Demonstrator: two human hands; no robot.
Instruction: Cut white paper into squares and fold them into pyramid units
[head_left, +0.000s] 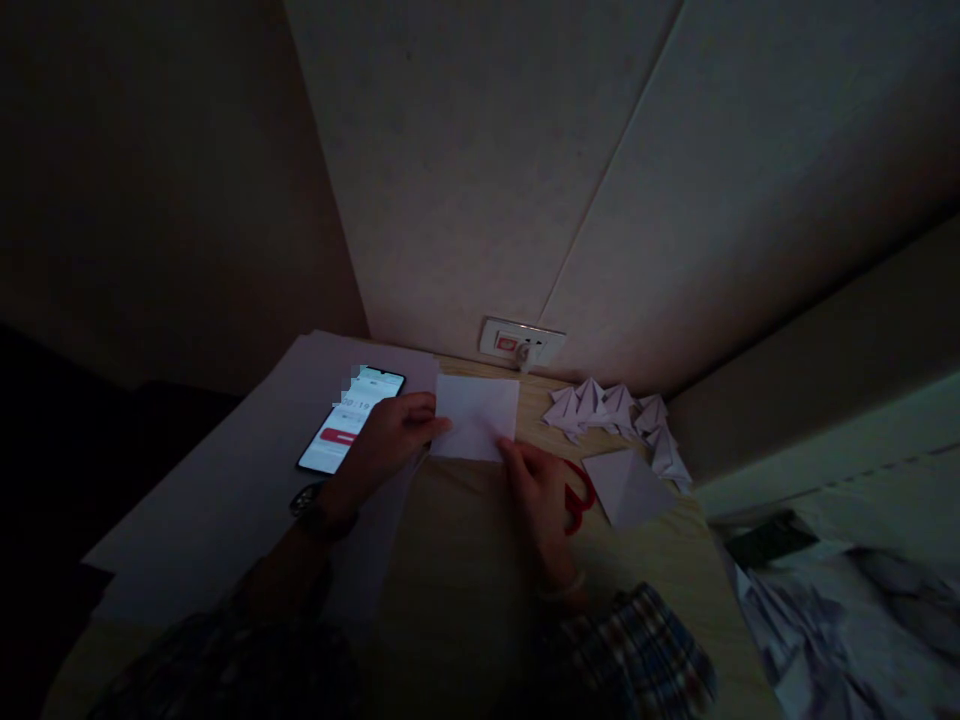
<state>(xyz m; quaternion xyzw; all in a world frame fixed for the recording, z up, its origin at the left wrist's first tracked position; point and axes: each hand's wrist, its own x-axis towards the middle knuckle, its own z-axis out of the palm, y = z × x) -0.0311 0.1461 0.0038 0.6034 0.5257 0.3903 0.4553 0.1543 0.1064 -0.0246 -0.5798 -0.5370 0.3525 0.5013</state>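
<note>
A small white square of paper (478,415) lies flat on the wooden table (457,560). My left hand (394,435) rests at its left edge, fingers curled and pinching that edge. At the lower right corner my right hand (534,490) presses down on the sheet with its fingertips. A watch is on my left wrist.
A lit phone (351,418) lies on large white sheets (225,480) at the left. Red scissors (579,492) sit under my right hand. Several folded paper pieces (611,408) and a bigger folded triangle (628,485) lie at the right. A wall socket (521,342) is behind.
</note>
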